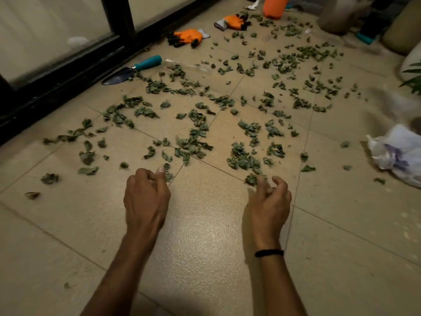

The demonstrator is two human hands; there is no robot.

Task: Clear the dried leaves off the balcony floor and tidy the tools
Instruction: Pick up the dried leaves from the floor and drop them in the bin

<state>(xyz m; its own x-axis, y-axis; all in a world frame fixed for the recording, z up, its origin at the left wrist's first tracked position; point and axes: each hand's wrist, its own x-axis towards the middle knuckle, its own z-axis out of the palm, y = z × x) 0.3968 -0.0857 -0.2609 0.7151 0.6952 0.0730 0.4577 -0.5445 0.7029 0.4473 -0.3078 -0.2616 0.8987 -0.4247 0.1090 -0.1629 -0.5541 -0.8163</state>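
Dried green leaves (193, 137) lie scattered over most of the beige tiled floor (205, 236). My left hand (145, 195) hovers low at the near edge of the leaves with fingers loosely curled, holding nothing. My right hand (270, 199) is beside it, also loosely curled and empty, just short of a small leaf clump (251, 179). A trowel (132, 70) with a teal handle lies near the left wall. Two orange gloves (188, 37) (233, 22) lie farther back.
A black window frame (68, 71) runs along the left. A white plastic bag (398, 153) lies at the right. An orange container (274, 6), pots and sacks (401, 26) crowd the far right corner. A clear plastic strip (189, 65) lies by the trowel.
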